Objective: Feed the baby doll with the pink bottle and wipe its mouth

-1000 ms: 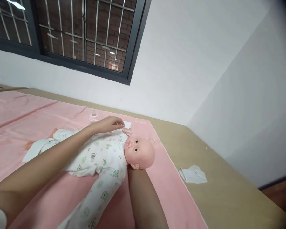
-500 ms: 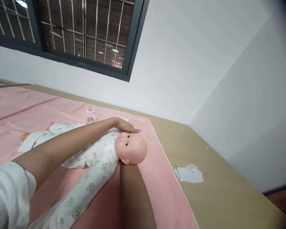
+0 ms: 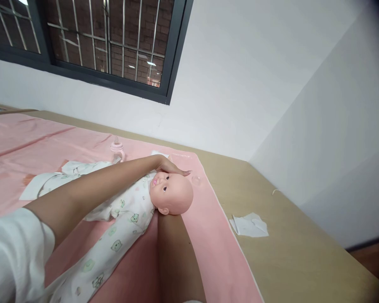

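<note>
A baby doll point(image 3: 172, 193) in a white bear-print sleepsuit point(image 3: 126, 210) lies on its back on a pink mat point(image 3: 214, 235), head to the right. My left hand point(image 3: 170, 167) reaches across the doll's chest and rests with fingers stretched flat on the far side of its head, holding nothing. My right forearm point(image 3: 175, 248) comes up from the bottom edge; its hand is hidden under the doll's head.
A pink baby bottle point(image 3: 116, 149) stands behind the doll, with a small white pad point(image 3: 159, 154) beside it. A clear little cap point(image 3: 196, 181) lies on the mat. Crumpled white tissue point(image 3: 249, 225) sits on the beige table point(image 3: 297, 252). White walls meet at a corner; a barred window point(image 3: 107, 42) is above.
My left hand let go of the white pad behind the doll and moved onto the far side of its head. The doll's head has turned slightly toward me.
</note>
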`<state>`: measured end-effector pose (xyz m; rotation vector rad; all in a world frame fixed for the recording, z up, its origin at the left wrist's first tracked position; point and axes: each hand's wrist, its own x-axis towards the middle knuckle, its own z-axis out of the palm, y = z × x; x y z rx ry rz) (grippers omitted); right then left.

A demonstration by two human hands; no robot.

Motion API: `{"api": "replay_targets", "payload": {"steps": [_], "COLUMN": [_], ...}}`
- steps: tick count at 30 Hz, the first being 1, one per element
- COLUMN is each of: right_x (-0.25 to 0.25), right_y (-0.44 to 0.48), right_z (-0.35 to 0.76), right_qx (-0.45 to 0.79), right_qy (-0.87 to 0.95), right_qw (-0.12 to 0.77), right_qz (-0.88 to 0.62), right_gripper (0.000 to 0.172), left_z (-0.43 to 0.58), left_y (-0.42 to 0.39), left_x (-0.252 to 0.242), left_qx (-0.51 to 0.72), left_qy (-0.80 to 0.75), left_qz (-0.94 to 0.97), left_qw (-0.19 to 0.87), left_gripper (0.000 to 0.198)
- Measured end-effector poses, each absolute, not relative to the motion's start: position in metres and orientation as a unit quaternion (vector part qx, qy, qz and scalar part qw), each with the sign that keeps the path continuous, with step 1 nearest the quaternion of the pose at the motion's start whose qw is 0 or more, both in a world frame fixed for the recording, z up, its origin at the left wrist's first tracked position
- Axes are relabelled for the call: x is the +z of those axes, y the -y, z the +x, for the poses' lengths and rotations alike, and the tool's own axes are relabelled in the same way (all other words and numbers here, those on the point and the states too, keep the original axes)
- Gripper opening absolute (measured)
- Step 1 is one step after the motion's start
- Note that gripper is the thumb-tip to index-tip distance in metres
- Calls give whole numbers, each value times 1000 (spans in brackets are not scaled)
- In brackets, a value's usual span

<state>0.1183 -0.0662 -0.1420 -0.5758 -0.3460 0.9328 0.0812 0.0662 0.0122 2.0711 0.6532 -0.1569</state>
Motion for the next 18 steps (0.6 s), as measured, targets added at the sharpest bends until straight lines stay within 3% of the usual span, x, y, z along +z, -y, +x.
{"api": "replay_targets", "payload": {"steps": [2,6,13,18], "right_x": [-149,-148,-144,-141], "right_y": [70,76,76,57], "right_z": [105,120,141,128], "right_qx": [387,486,527,466], "right_qy": [94,343,420,277], "right_qw": [853,757,694,771], "right_qz": [-337,-269,-254,-334], "right_gripper": [34,43,49,43], "left_z": [82,84,82,81], "left_y": [-65,-65,-70,-73], "left_x": [11,9,3,1], "left_qx": [-68,-79,-94,-101], "left_qy": [-260,-265,-288,-261], "left_qz": [843,836,819,811], "left_qw": [466,474,487,514], "left_gripper": [87,87,87,82]}}
